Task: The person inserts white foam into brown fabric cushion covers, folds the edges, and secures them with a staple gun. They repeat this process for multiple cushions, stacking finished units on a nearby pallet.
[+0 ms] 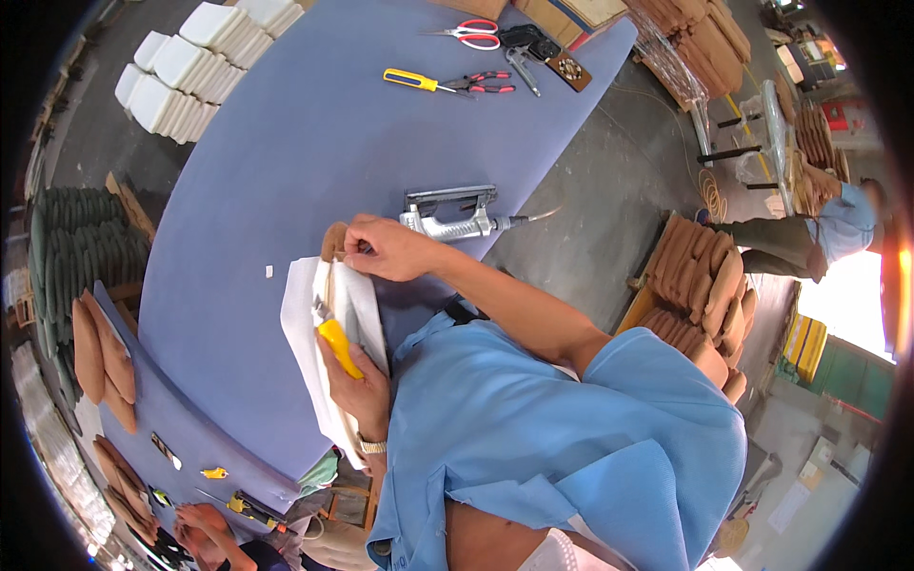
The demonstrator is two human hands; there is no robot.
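A cushion pad with a white underside (300, 324) and brown fabric (333, 241) at its far end stands tilted on edge in front of me, against the blue table. My left hand (357, 390), wearing a wristwatch, holds a yellow-handled tool (339, 348) against the pad; its grey metal end points toward the brown fabric. The exact kind of tool is unclear. At the pad's far end my right hand (388, 249) pinches the edge of the brown fabric, thumb and fingers together. Just beyond that hand a silver staple gun (447, 217) with an air hose lies on the table.
On the blue table (257, 152) lie a yellow screwdriver (409, 80), pliers (481, 84), and red-handled scissors (474, 34). White pads (181, 67) are stacked left, brown cushions (700, 276) right. One person (838, 228) stands far right; another's hands (195, 523) show lower left.
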